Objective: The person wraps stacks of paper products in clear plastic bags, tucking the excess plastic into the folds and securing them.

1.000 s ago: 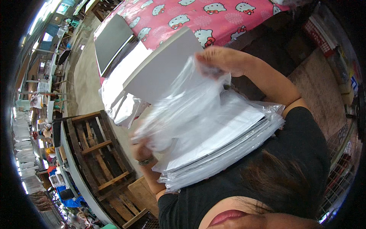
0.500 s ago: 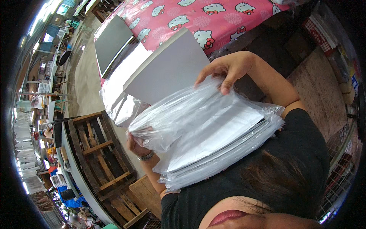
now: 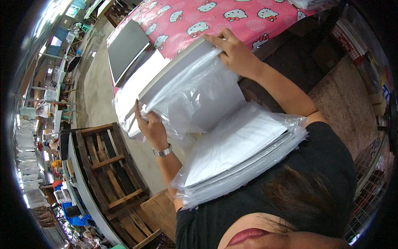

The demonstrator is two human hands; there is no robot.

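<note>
Both hands are at the far edge of a flat white panel with a grey spine-like edge (image 3: 178, 66), tilted in front of me. A clear plastic bag (image 3: 186, 99) lies over its near face, its far rim bunched along that edge. My right hand (image 3: 232, 54) is closed on the plastic and the panel's right corner, index finger reaching over the edge. At the left corner my left hand (image 3: 151, 128) pinches the plastic, one finger stretched along the edge. Against my chest rests a stack of white sheets in clear plastic (image 3: 236, 153), touched by neither hand.
A table with a pink cartoon-print cover (image 3: 244, 29) stands ahead, bearing a dark grey flat panel (image 3: 128, 50) and white plastic-wrapped items (image 3: 132, 95). Wooden pallets (image 3: 103, 162) lie at left. A brown board (image 3: 344, 99) and wire mesh (image 3: 369, 166) are at right.
Both hands have moved away from my chest, carrying the plastic's edge out to the panel's far edge. The plastic now covers the panel rather than the stack's far part.
</note>
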